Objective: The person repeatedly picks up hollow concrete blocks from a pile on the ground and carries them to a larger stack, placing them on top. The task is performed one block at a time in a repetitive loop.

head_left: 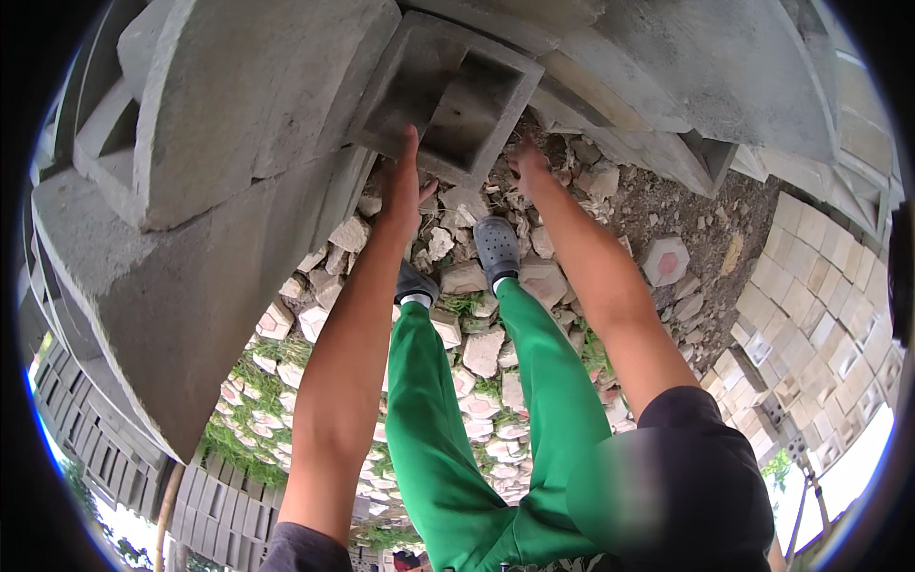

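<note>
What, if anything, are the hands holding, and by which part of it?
It cannot be told: the left hand is by the lower left corner of the hollow concrete block, the right hand near its right side.

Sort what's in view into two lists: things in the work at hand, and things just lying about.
In the work:
- hollow concrete block
- left hand, at its lower left edge
- right hand, near its lower right side; grip unclear

Lying about:
- broken stones
- pale paver with a reddish centre
</note>
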Demonstrator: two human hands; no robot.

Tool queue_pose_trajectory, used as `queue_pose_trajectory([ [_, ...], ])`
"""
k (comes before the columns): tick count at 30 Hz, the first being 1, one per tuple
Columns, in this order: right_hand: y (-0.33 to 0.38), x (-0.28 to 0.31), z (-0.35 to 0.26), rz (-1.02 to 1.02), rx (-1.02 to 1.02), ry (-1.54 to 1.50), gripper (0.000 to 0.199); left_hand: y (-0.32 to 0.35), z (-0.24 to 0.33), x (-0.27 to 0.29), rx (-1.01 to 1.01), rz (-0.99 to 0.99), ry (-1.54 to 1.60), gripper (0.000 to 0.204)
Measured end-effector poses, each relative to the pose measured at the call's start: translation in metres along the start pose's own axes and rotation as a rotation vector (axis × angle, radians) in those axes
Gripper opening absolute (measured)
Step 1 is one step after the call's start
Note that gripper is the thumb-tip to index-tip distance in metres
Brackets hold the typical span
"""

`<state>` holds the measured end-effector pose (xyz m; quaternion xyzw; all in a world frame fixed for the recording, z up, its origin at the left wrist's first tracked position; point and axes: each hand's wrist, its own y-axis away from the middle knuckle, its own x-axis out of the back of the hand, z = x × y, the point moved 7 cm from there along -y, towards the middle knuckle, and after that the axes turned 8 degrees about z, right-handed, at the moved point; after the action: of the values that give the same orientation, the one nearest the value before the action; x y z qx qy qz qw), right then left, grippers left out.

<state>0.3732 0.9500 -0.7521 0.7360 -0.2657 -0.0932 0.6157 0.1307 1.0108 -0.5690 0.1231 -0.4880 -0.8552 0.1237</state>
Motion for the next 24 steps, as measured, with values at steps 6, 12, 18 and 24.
queue_pose_trajectory([
  [6, 0.12, 0.069, 0.148, 0.007, 0.511, 1.149, 0.046, 0.076, -0.103, 0.055, 0.028, 0.071, -0.09, 0.044],
  [12, 0.235, 0.083, 0.241, -0.291, 0.4, 1.292, 0.043, 0.204, -0.238, 0.13, 0.083, 0.374, -0.117, 0.04],
  [18, 0.298, 0.067, 0.281, -0.481, 0.315, 1.458, 0.051, 0.3, -0.306, 0.162, 0.252, 0.426, -0.115, 0.073],
  [24, 0.326, 0.038, 0.306, -0.443, 0.524, 1.567, 0.053, 0.321, -0.353, 0.19, 0.243, 0.356, 0.152, 0.083],
])
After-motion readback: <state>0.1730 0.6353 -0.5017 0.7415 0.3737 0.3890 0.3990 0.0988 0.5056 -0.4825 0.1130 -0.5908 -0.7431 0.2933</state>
